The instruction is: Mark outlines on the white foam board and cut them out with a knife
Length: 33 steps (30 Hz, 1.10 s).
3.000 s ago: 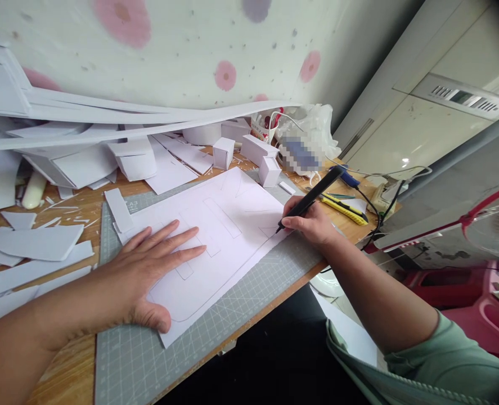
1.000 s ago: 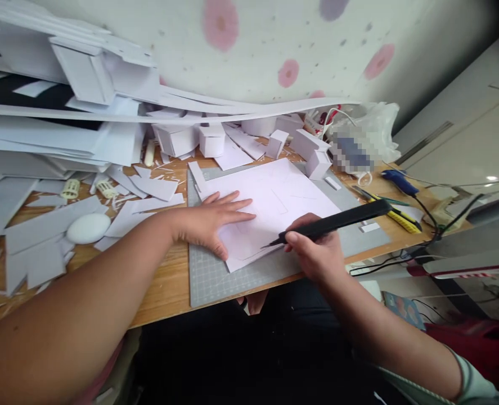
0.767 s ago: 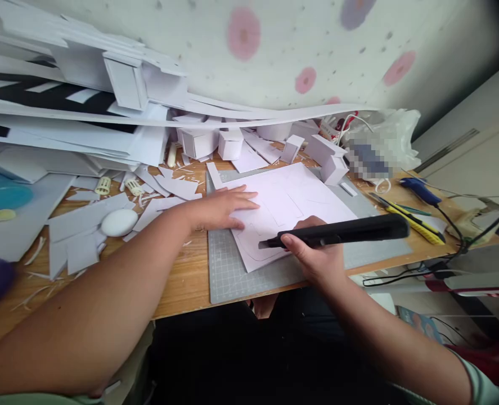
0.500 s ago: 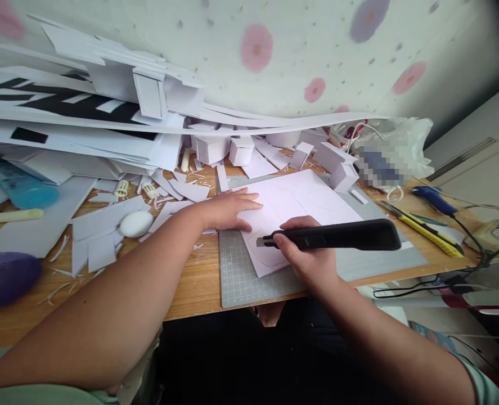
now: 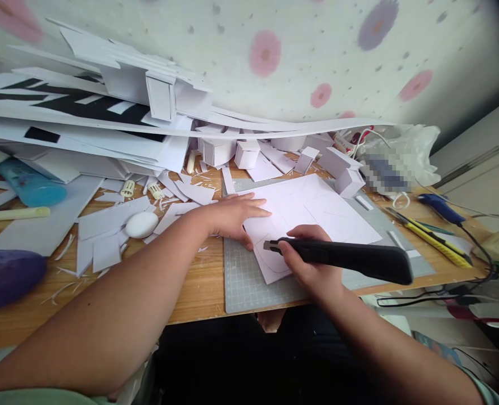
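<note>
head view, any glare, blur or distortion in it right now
Head view: soft light, no strong glare, the marks faint on the flat white sheet; head view: no marked blur on the long black-handled cutter; head view: pixelated patch beside the crumpled translucent plastic bag, dark top right corner, left forearm seemingly stretched by the lens.

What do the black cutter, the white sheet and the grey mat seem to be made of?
Black cutter: probably plastic, judging by its smooth, dull body; the thin grey blade looks metal.
White sheet: perhaps paper or thin board, matte, with fine lines drawn on it.
Grey mat: likely matte plastic or rubber, flat with a printed grid.
</note>
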Motion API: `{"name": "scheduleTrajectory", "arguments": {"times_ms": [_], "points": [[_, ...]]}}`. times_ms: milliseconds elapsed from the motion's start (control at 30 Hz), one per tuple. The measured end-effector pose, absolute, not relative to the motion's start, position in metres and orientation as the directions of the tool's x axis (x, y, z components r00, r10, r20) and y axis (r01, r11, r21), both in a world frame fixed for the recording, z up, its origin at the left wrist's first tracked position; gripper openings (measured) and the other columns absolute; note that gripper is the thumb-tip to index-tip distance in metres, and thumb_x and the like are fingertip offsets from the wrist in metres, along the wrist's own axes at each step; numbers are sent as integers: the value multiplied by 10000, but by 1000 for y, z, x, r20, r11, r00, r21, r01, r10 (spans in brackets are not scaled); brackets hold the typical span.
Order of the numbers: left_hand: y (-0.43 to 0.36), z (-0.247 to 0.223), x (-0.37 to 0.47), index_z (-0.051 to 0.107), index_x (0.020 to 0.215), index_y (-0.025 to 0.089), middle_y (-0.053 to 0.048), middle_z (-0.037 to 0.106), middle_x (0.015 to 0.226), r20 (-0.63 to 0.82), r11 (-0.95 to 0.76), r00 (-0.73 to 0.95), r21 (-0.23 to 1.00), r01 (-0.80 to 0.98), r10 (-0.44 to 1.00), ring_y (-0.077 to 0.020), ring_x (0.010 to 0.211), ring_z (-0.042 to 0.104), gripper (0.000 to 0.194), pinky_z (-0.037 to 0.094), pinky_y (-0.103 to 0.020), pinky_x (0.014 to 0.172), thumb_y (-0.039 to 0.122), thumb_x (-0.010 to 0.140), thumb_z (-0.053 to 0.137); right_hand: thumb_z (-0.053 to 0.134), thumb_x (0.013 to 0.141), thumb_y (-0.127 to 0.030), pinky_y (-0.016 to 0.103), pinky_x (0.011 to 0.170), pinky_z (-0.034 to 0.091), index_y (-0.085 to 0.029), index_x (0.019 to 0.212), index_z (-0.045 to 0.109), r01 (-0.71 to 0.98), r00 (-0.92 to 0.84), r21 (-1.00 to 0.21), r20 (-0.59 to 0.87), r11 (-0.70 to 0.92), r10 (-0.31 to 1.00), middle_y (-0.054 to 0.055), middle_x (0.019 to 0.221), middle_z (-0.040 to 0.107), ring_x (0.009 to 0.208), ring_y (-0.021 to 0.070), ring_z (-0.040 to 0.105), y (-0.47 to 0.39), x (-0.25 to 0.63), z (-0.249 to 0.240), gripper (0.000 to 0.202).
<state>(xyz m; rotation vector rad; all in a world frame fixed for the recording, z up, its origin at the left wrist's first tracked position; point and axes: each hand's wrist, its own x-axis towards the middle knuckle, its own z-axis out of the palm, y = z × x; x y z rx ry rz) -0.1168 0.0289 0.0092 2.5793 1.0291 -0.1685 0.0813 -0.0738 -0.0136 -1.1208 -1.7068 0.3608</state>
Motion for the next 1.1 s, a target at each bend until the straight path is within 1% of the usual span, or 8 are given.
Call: {"name": "scheduleTrajectory", "arguments": {"times_ms": [67,133,200,267,367,633,933,1100], "points": [[26,10,-111,400,1402,352,5,222,1560,-213,-675,727,272,685,652,-284,1439,128,843,145,-485,1131,612,652,684,677,766,-222,277,601,533,-227,890,620,514,-23,-683,593,518,805,-4,770,683,651,153,638,-76,87,-14,137],[24,9,-107,414,1397,331,-6,250,1552,-196,-685,732,260,680,652,-285,1433,155,832,163,-481,1127,618,663,681,690,766,-248,282,612,543,-226,861,633,518,4,-693,588,501,809,1,764,694,659,159,654,-78,92,-13,113],[23,8,-104,414,1399,320,-16,257,1549,-188,-692,736,252,676,650,-286,1430,165,827,171,-475,1124,615,675,681,719,751,-290,279,601,548,-226,852,639,524,12,-717,545,459,838,2,750,702,654,164,664,-82,97,-13,144],[24,6,-104,406,1405,319,-19,248,1552,-189,-696,740,254,672,645,-289,1432,154,824,165,-474,1125,609,685,681,737,735,-312,271,597,552,-233,898,644,542,-13,-740,467,399,884,4,780,718,669,166,678,-87,100,-13,204],[24,6,-106,382,1418,333,-7,214,1563,-212,-692,741,267,671,637,-286,1440,116,813,132,-470,1134,599,707,675,730,736,-303,257,600,552,-244,925,642,579,-59,-727,416,371,908,-4,791,729,667,159,687,-96,101,-14,217],[24,10,-108,355,1430,331,15,170,1572,-240,-682,742,293,670,626,-257,1450,64,793,91,-433,1150,602,745,648,677,768,-283,247,523,527,-237,911,619,630,-216,-562,535,535,817,-17,699,714,546,143,662,-96,100,-17,161],[21,15,-108,356,1428,332,15,167,1573,-247,-669,736,308,676,630,-258,1450,60,791,98,-440,1151,603,744,645,684,770,-255,229,527,525,-226,917,608,626,-243,-550,537,553,808,-25,688,703,544,129,656,-95,99,-17,168],[20,14,-109,386,1417,327,11,203,1567,-241,-658,730,319,682,640,-286,1446,80,792,90,-449,1152,601,728,664,666,783,-290,245,541,545,-243,916,625,642,-251,-516,558,568,791,-3,734,734,591,165,696,-97,98,-17,147]]}}
